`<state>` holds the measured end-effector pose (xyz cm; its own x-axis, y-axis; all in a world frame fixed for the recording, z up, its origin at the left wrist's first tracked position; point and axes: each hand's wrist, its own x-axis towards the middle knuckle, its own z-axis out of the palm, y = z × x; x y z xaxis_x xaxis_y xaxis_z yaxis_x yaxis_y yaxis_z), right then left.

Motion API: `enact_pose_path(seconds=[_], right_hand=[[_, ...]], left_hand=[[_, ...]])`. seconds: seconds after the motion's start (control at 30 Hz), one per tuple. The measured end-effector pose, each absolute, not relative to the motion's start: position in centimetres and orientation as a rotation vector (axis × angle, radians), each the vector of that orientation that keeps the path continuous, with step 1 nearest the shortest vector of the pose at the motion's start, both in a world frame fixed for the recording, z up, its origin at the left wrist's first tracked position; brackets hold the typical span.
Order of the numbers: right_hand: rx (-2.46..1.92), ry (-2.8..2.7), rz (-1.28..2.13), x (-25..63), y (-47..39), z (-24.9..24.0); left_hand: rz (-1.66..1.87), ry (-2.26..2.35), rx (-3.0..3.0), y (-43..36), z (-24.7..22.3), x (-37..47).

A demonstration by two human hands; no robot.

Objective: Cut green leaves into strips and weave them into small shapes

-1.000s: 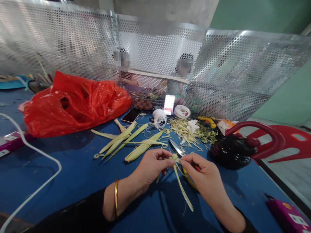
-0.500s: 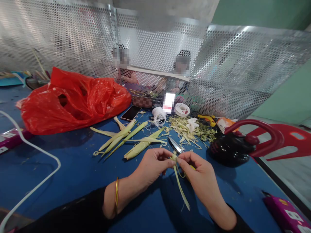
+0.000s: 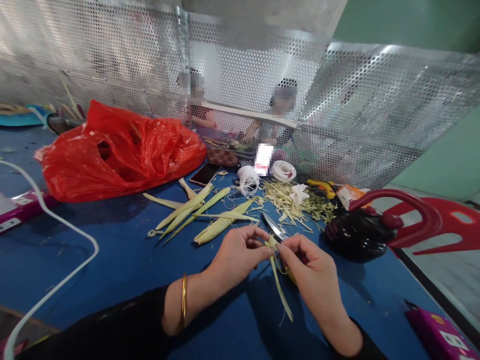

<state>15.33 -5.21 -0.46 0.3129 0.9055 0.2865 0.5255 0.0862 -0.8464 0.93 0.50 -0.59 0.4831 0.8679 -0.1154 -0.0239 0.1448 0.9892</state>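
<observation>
Between my two hands is a pale green strip of plant leaf, like corn husk (image 3: 280,290), its long end hanging down over the blue table. My left hand (image 3: 243,250) pinches it near the top, thumb against forefinger. From the other side my right hand (image 3: 305,260) pinches the same piece at its small knotted-looking top. Just beyond the fingertips lie scissors (image 3: 273,227), blades partly showing and handles mostly hidden behind my right hand. Several more husk leaves (image 3: 221,225) lie loose on the table left of the scissors.
A black kettle (image 3: 354,237) with a dark red handle stands at right. Husk scraps (image 3: 281,197), a white string ball (image 3: 248,180), a tape roll (image 3: 284,171) and a phone (image 3: 205,173) lie behind. A red plastic bag (image 3: 123,155) and white cable (image 3: 80,230) are left. Two people sit beyond the perforated screen (image 3: 240,65).
The view has shifted slightly, moving the background a little to the right. Both hands keep their pinch on the husk strip, with only slight finger movement.
</observation>
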Motion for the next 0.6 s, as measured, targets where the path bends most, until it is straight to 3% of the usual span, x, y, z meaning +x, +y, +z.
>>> enact_pose_path(seconds=[0.23,0.6], right_hand=[[-1.590,-1.475,0.246,15.0,-5.3,-0.9],[-1.604,-1.518,0.154,14.8,-5.6,-1.5]], left_hand=[[0.835,0.964,1.500,0.4,-1.3,0.7],[0.855,1.037,1.608,-0.1,-0.9,0.8]])
